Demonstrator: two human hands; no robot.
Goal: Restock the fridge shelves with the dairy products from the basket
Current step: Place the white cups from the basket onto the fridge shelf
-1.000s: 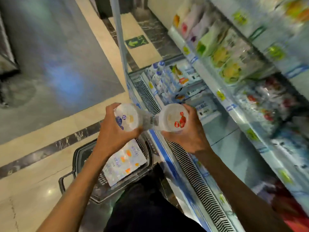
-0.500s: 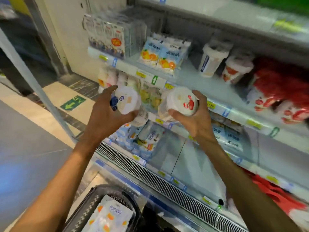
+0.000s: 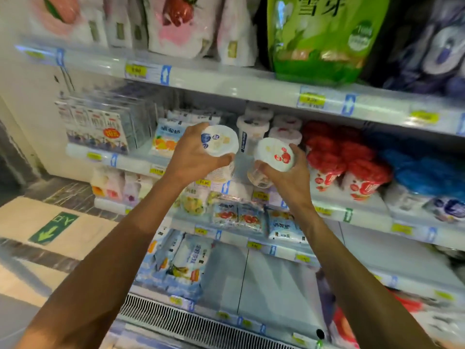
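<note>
- White plastic with a blueberry print on the lid: the blueberry yogurt cup [image 3: 219, 141] is in the left hand [image 3: 193, 152]. Its lid is tipped toward the camera, and it is held in the air just in front of the cup shelf [image 3: 367, 217], not yet on it.
- The left fingers [image 3: 197, 128] curl over the cup's far rim and the thumb hooks under its near edge, so they are holding the cup.
- The strawberry yogurt cup [image 3: 275, 153] is in the right hand [image 3: 289, 177], also tilted and just in front of the cup shelf. It is beside the first cup but apart from it. The right fingers [image 3: 298, 149] wrap its rim and side.
- At the back of the cup shelf, behind the two held cups, stand white lidded cups [image 3: 254, 132], with a bare strip of shelf in front of them.
- Toward the cup shelf's right end are red-topped strawberry cups [image 3: 324, 172], then blue-topped cups [image 3: 415, 170].
- Toward its left end are orange-printed pouches [image 3: 164, 139] and carton multipacks [image 3: 100, 127].
- A green bag [image 3: 319, 39] stands on the shelf above the cup shelf. The basket is out of view.
- The step in hand looks like placement: both cups are at the height of the cup shelf and face its bare strip.
- The next move probably calls for turning each cup upright, base down, and sliding it onto that strip. The strawberry cup likely belongs nearer the red-topped row.
- The hands are close together and the white cups behind are easy to knock, so setting one cup down at a time seems safer.
</note>
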